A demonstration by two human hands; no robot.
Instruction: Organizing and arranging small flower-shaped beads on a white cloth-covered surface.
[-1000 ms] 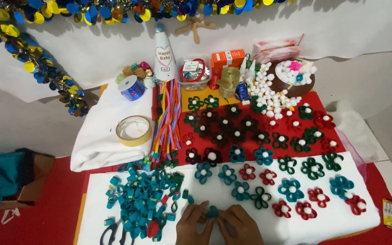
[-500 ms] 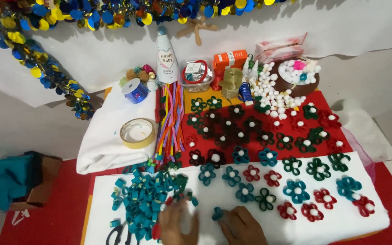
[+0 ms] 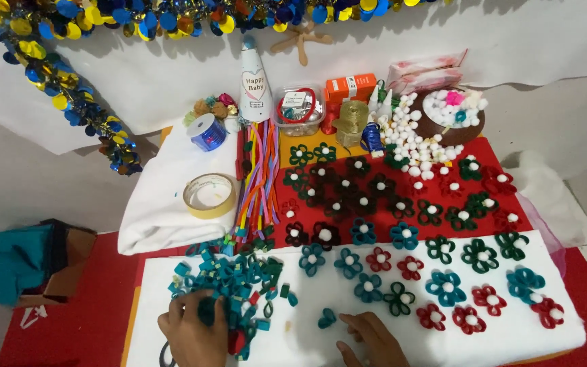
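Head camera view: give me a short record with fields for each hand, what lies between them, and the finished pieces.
left hand: reaching into the pile of teal felt loops, fingers curled on it
right hand: flat on the white sheet, holding nothing
between hands: one small teal felt piece, untouched
finished pieces: rows of felt flowers with white pom-pom centres
behind: roll of tape

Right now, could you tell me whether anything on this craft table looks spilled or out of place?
Yes: white pompoms lie scattered on the red cloth beside the brown bowl that holds more. A single teal loop piece lies apart from the teal pile, between the left hand and the right hand.
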